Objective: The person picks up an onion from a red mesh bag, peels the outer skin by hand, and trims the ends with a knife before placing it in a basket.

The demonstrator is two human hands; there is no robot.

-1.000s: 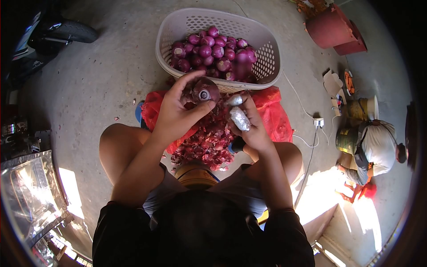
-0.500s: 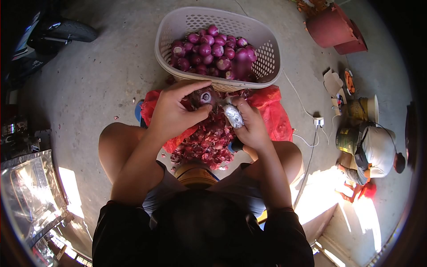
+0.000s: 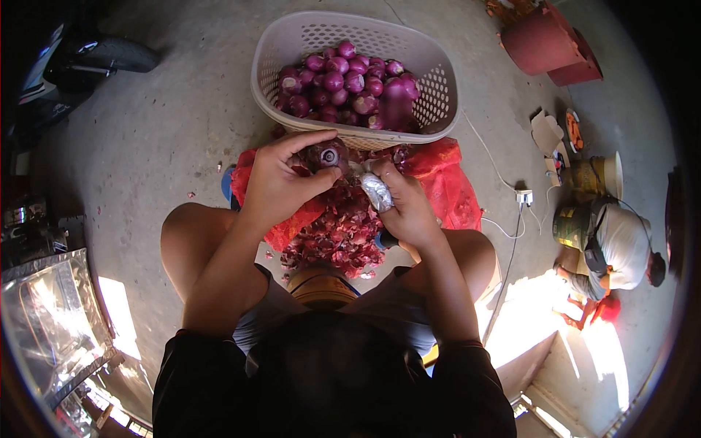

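Observation:
My left hand pinches a dark red onion between thumb and fingers, its pale ringed end turned up toward me. Close beside it, my right hand is closed around a silver, foil-wrapped handle, probably of a small knife; I cannot make out a blade. Both hands hover over a pile of red onion skins lying on a red mesh sack. Just beyond them stands a perforated grey-beige basket with many peeled purple onions in it.
A white cable with a socket block runs along the floor at right. Another person bends over by some buckets. Red tubs stand at the far right, and a motorbike wheel at the far left.
Both hands have shifted slightly left with the onion and the foil-wrapped handle. The handle now sits a little nearer the onion. The grips look the same.

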